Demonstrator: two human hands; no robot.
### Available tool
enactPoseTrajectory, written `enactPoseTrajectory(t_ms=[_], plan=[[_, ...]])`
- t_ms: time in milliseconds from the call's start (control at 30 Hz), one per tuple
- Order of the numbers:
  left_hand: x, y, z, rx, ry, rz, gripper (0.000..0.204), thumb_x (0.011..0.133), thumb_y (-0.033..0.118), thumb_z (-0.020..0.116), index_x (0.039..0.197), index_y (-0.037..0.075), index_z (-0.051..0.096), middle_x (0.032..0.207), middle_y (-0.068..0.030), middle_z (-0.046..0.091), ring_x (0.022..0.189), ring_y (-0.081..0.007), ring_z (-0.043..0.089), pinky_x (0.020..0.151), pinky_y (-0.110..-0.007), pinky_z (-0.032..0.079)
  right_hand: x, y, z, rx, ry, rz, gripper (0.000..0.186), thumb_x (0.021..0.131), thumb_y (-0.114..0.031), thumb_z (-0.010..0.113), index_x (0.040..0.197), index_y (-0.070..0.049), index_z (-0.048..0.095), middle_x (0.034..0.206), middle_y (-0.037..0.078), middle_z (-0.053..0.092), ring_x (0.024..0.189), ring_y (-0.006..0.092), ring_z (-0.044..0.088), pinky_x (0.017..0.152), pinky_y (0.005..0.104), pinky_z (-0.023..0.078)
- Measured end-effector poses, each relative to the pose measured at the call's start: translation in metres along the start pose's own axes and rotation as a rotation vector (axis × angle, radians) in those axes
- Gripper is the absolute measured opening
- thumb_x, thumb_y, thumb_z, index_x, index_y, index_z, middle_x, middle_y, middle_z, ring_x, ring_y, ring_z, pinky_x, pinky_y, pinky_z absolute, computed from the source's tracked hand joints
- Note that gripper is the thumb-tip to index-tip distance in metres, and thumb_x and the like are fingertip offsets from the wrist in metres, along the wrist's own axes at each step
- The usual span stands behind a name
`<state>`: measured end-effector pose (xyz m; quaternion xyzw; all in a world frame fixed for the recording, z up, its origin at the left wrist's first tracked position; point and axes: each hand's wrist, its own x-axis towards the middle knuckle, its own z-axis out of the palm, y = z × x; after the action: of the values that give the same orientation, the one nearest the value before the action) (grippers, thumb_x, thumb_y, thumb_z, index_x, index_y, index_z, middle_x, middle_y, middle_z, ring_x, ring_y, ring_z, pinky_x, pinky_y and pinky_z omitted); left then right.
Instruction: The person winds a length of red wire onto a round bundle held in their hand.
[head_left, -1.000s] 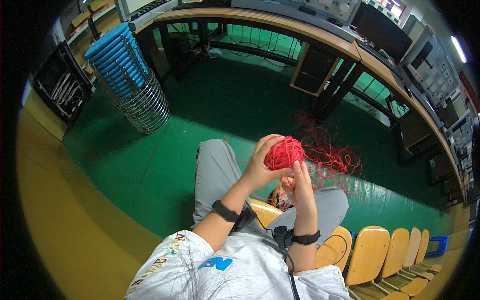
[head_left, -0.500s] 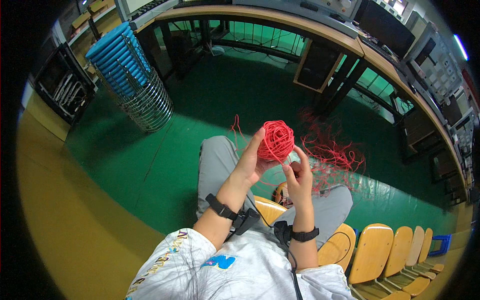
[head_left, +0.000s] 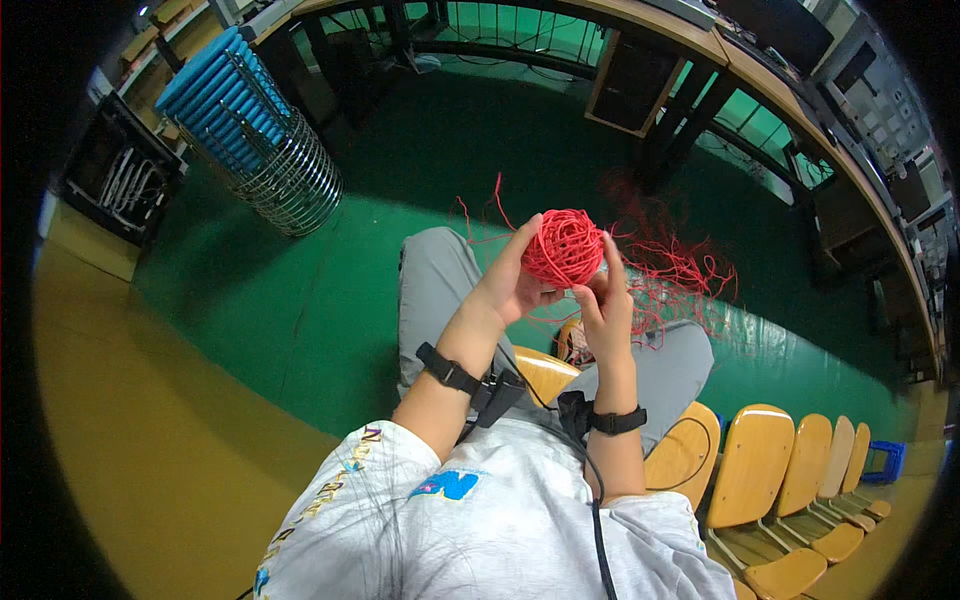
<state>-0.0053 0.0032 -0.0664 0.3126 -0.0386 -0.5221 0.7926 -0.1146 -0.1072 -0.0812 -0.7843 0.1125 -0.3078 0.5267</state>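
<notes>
Seen from the head camera, a seated person in a pale grey shirt is winding a ball of red cord (head_left: 563, 247), which is now sitting just right of centre in the frame, raised in front of the knees over the green floor (head_left: 300, 300). The left hand (head_left: 515, 285) is cupping the ball from its left side, fingers curled closed around it, while the right hand (head_left: 603, 300) is pressing up against the ball's lower right, its fingers drawn narrow as if pinching a strand, though the exact pinch is too small to make out. Compared with a second ago, the ball is riding a little higher and nearer the middle of the picture, and a loose red end is now sticking up at its upper left where none showed then; the right hand is moving from below the ball to its side. That suggests another turn of cord is being laid on. A loose tangle of red cord (head_left: 680, 270) is trailing to the right of the hands, still unwound. A row of yellow seats (head_left: 790, 470) is running off at lower right, and a wire rack of blue tubes (head_left: 240, 130) is standing at upper left.
</notes>
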Motion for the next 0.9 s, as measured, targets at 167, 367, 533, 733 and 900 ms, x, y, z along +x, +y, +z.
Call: enactPoseTrajectory(t_ms=[167,367,533,733,900], plan=[[-0.002,-0.001,0.000,0.030,-0.044,-0.012,0.056,0.086,0.057,0.044,0.126,0.017,0.049,0.118,-0.0059,0.058,0.102,-0.0206,0.058,0.079,-0.038,0.051,-0.002,0.011,-0.006,0.067,-0.034,-0.002,0.084,0.071,-0.013,0.075,0.140,-0.012,0.027,0.103,0.009,0.055,0.062,0.0103,0.053,0.055,0.0216,0.045],[-0.004,-0.003,-0.001,-0.014,-0.024,-0.166,0.054,0.086,0.056,0.045,0.122,0.016,0.052,0.116,-0.0057,0.059,0.103,-0.0225,0.058,0.079,-0.045,0.050,0.003,0.000,-0.012,0.242,-0.150,-0.022,0.108,0.052,-0.029,0.085,0.140,-0.012,0.025,0.128,0.009,0.037,0.104,0.0214,0.056,0.079,0.0295,0.054],[-0.008,-0.001,0.003,0.128,-0.002,-0.215,0.053,0.085,0.059,0.043,0.120,0.019,0.053,0.119,-0.0025,0.057,0.107,-0.0208,0.055,0.084,-0.046,0.046,0.000,-0.012,-0.019,0.192,-0.238,0.014,0.103,0.056,-0.026,0.086,0.137,-0.008,0.026,0.130,0.014,0.043,0.110,0.0242,0.052,0.092,0.0357,0.047],[-0.015,0.003,0.009,0.722,0.101,-0.145,0.076,0.079,0.076,0.032,0.126,0.019,0.048,0.120,-0.0060,0.055,0.113,-0.0208,0.048,0.086,-0.043,0.041,0.000,-0.003,-0.011,0.112,-0.005,0.071,0.084,0.061,-0.016,0.082,0.128,-0.003,0.034,0.108,0.016,0.058,0.092,0.0210,0.062,0.073,0.0311,0.054],[-0.003,-0.011,-0.002,0.833,-0.056,0.238,0.084,0.076,0.052,0.065,0.139,0.014,0.025,0.132,-0.0108,0.040,0.121,-0.0212,0.042,0.101,-0.034,0.033,-0.002,0.000,-0.010,0.449,0.087,0.360,0.038,0.085,-0.026,0.061,0.113,-0.006,0.044,0.071,0.005,0.059,0.043,0.0112,0.054,0.032,0.0204,0.035]])
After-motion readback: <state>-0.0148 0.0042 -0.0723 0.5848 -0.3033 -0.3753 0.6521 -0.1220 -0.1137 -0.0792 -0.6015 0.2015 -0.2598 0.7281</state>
